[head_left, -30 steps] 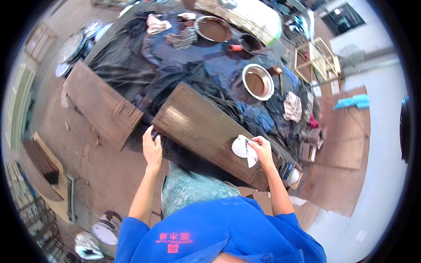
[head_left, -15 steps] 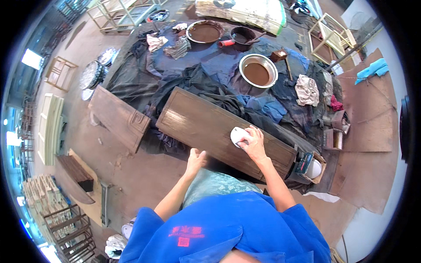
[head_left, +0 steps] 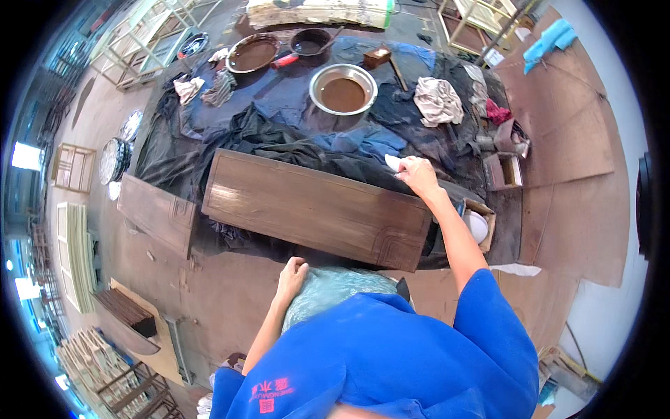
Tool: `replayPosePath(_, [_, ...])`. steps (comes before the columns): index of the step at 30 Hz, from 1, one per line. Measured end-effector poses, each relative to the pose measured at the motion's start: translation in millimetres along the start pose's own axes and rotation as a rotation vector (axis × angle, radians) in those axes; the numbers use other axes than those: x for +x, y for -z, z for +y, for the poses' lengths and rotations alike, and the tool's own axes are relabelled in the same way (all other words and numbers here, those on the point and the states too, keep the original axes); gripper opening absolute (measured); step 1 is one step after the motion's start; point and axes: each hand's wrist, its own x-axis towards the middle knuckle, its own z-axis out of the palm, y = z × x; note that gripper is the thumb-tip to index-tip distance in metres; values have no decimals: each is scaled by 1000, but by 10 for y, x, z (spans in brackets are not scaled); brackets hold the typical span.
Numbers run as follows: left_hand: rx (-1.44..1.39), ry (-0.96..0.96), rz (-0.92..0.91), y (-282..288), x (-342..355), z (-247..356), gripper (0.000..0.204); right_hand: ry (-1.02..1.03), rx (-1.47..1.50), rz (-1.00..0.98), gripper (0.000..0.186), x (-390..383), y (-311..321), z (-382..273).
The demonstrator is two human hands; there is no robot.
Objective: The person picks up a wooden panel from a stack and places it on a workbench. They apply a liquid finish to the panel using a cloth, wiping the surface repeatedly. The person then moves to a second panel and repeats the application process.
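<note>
My right hand (head_left: pixel 419 177) pinches a thin round white sanding disc (head_left: pixel 393 163) above the far edge of a long brown wooden panel (head_left: pixel 307 206), near its right end. The disc is tilted and partly hidden by my fingers. The panel lies at a slant across dark cloths, with carved lines at its right corner and a shiny patch at the left. Off the panel's near edge, beside my green-patterned lap covering (head_left: pixel 335 290), my left hand (head_left: pixel 292 276) is loosely closed, and nothing shows in it.
A smaller carved panel (head_left: pixel 157 213) lies to the left. Beyond the cloths stand a metal basin of brown liquid (head_left: pixel 370 98), a brown-filled bowl (head_left: pixel 234 68) and a dark pot (head_left: pixel 296 45). An open box (head_left: pixel 489 227) with white discs sits right of the panel, near crumpled rags (head_left: pixel 438 102).
My right hand has lifted the sanding disc from the panel's surface to beyond its far edge. My left hand has drawn back slightly. The view has swung, shifting the scene leftward.
</note>
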Motion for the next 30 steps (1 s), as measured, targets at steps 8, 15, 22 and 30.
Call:
replayPosePath(8, [315, -162, -26, -124, -251, -111, 33, -179, 213, -16, 41, -534, -441, 492])
replayPosePath(15, [378, -225, -24, -48, -352, -443, 32, -138, 287, 349, 39, -877, -132, 18])
replayPosePath(22, [389, -226, -218, 98, -65, -226, 39, -134, 569, 403, 23, -1977, -309, -1123])
replayPosePath(30, [1226, -478, -734, 355, 165, 537, 28, -770, 566, -272, 39, -4412, -1451, -1778])
